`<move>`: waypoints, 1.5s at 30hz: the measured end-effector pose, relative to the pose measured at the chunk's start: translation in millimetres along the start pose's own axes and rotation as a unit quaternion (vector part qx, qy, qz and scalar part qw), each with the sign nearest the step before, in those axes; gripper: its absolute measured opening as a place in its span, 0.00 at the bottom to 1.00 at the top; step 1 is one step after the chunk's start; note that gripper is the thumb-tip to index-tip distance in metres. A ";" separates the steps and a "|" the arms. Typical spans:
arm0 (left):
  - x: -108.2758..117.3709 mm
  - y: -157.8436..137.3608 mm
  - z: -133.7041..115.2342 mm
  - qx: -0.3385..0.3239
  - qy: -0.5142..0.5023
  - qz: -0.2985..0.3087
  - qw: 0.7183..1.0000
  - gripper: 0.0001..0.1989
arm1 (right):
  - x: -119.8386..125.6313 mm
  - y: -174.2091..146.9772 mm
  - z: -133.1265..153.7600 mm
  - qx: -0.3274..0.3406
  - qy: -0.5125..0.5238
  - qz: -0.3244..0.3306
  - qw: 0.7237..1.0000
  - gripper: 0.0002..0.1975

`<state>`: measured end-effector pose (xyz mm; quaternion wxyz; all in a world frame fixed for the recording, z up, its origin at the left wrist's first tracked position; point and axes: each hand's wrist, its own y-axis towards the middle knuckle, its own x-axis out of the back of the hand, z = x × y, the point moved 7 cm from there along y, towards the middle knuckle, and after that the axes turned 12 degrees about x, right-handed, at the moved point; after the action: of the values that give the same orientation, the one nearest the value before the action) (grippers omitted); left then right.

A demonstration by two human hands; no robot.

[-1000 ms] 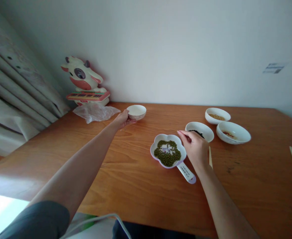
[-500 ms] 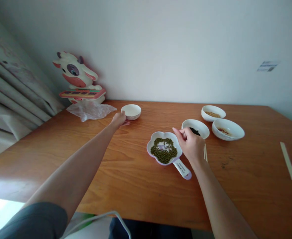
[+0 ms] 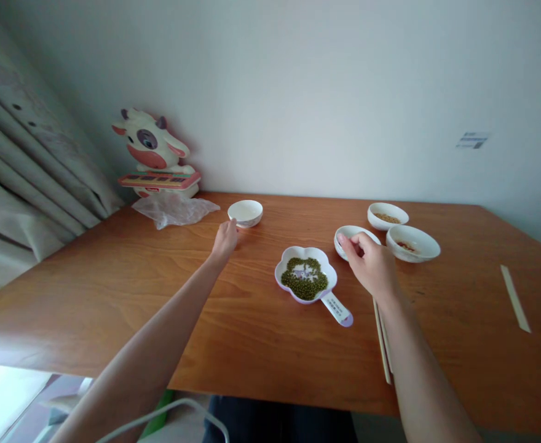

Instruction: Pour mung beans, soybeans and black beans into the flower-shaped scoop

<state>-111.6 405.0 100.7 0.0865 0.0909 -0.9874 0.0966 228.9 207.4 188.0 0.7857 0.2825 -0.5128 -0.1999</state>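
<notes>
A small white bowl [image 3: 246, 223] stands toward the back left of the wooden table. My left hand [image 3: 225, 240] is at its near left edge, fingers loosely apart and not gripping the rim. My right hand [image 3: 372, 261] is in front of another white bowl [image 3: 342, 232], covering much of it. Its fingers are curled with the thumb forward; whatever may be inside them is hidden. Between the hands rests a white and lilac flower-shaped dish [image 3: 329, 280] with a handle, holding green beans. A pair of chopsticks [image 3: 382, 344] lies beside and partly under my right forearm.
At the back right are a bowl [image 3: 376, 223] of yellowish grains and a bowl [image 3: 430, 251] with reddish-brown bits. A pale strip [image 3: 514, 298] lies farther right. At the back left sit a cow toy keyboard [image 3: 160, 179] and a clear plastic bag [image 3: 173, 210].
My left hand has let go of the small bowl's rim and drawn back toward me. My right hand has shifted right, away from the dish. The view has moved slightly.
</notes>
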 end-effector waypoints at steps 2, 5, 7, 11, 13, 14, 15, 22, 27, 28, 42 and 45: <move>-15.6 -24.5 2.5 -0.059 0.026 0.012 0.998 0.17 | 9.8 -12.2 6.4 -0.022 0.012 0.054 0.998 0.21; -50.0 -62.1 9.8 -0.129 0.067 0.085 0.986 0.17 | 16.1 -47.6 21.0 -0.061 0.043 0.127 0.989 0.19; -65.2 -83.0 13.3 -0.165 0.087 0.118 0.975 0.18 | 13.5 -75.3 31.7 -0.084 0.060 0.165 0.981 0.20; -74.5 -108.9 14.3 -0.213 0.129 0.170 0.953 0.18 | -3.5 -118.3 45.4 -0.176 0.161 0.160 0.958 0.28; -73.6 -115.1 11.8 -0.234 0.146 0.185 0.943 0.18 | -18.1 -130.9 48.0 -0.238 0.233 0.142 0.932 0.31; -73.1 -116.7 10.6 -0.243 0.152 0.188 0.939 0.18 | -24.8 -135.1 47.8 -0.273 0.270 0.122 0.915 0.33; -72.6 -117.3 9.5 -0.249 0.157 0.189 0.937 0.18 | -31.3 -138.0 47.6 -0.302 0.311 0.101 0.896 0.34; -74.9 -113.5 10.1 -0.258 0.167 0.186 0.933 0.21 | -48.0 -139.0 43.0 -0.355 0.447 0.028 0.821 0.32; -75.2 -115.8 10.2 -0.253 0.175 0.195 0.931 0.24 | -46.1 -139.3 40.6 -0.351 0.484 -0.028 0.801 0.30; -75.2 -116.5 10.0 -0.252 0.179 0.197 0.930 0.24 | -45.2 -139.3 41.6 -0.349 0.495 -0.047 0.794 0.30; -75.1 -126.6 7.2 -0.236 0.161 0.257 0.923 0.30 | -36.3 -149.8 56.1 -0.343 0.654 -0.171 0.653 0.23; -74.2 -129.2 5.8 -0.240 0.152 0.266 0.921 0.29 | -33.2 -147.7 57.9 -0.341 0.679 -0.175 0.626 0.23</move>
<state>-15.2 291.3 103.7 0.2264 -0.2140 -0.9437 -0.1116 159.1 101.3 87.4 0.9015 0.1340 0.3301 -0.2456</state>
